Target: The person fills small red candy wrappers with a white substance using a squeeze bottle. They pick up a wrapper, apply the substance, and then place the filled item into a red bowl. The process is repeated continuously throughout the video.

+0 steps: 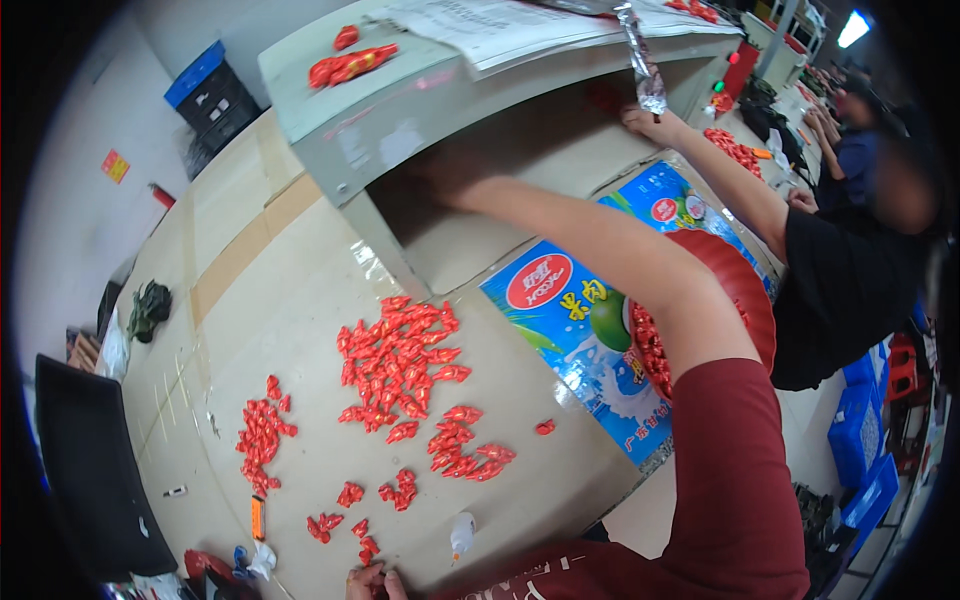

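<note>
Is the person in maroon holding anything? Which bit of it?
I can't tell. The right hand is blurred inside the grey shelf. The left hand is by a small red piece, but whether it's gripped, or where, isn't clear.

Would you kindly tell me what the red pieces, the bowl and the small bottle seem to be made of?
Red pieces: probably glossy moulded plastic, judging by their bright highlights, though another coated material is possible.
Bowl: likely satin plastic, from its even red colour and soft sheen.
Bottle: apparently translucent plastic, given its milky look.
</note>
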Action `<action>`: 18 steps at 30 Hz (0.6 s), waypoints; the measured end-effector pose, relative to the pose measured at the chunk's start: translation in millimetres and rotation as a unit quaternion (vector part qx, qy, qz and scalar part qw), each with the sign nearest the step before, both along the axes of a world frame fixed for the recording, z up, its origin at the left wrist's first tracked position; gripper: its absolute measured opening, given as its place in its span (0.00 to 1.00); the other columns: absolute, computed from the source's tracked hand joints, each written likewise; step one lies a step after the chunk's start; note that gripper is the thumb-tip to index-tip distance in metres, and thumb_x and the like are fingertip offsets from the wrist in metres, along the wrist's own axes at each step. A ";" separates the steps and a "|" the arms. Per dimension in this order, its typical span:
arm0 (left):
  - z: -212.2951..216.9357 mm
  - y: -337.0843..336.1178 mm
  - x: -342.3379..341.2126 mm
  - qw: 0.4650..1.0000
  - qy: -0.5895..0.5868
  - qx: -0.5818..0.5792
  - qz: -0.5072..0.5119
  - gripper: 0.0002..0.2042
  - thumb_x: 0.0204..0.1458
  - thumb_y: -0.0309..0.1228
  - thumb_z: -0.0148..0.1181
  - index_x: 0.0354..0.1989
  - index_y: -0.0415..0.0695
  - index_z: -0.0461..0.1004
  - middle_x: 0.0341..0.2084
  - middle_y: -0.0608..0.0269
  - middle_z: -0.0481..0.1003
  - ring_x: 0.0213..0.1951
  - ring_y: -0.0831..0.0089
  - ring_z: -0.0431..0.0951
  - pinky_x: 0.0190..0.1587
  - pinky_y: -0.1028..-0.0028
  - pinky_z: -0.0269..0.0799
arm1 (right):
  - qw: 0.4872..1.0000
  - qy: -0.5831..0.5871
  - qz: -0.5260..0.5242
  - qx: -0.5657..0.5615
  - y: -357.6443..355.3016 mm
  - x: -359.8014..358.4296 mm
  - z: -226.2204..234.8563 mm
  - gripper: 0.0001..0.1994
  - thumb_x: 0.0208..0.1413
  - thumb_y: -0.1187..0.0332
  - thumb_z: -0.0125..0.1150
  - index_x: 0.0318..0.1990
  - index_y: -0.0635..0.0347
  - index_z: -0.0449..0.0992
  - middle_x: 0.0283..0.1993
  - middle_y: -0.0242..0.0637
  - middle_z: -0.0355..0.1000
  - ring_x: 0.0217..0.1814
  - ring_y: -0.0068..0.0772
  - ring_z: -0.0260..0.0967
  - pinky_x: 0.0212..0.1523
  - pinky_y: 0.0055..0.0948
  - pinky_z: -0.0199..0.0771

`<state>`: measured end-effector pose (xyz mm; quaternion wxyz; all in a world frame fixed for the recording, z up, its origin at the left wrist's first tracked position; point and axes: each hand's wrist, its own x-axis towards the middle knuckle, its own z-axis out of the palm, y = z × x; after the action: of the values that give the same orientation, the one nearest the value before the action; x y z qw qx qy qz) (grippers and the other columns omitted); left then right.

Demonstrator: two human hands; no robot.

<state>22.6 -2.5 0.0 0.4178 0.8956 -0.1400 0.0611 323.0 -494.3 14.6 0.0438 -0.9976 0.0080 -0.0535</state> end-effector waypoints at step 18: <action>-22.8 17.3 1.3 1.000 -0.006 0.004 0.027 0.10 0.46 0.31 0.61 0.31 0.37 0.73 0.15 0.71 0.64 0.15 0.86 0.56 0.18 0.82 0.49 | 0.997 -0.061 0.048 -0.031 8.7 -2.1 -1.5 0.26 0.60 0.41 0.38 0.64 0.32 0.58 0.71 0.35 0.48 0.72 0.48 0.43 0.65 0.56 0.48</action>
<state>23.9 14.8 -22.8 0.4114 0.9005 -0.1183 0.0772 320.9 -485.7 13.2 0.0155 -0.9926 -0.0441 -0.1120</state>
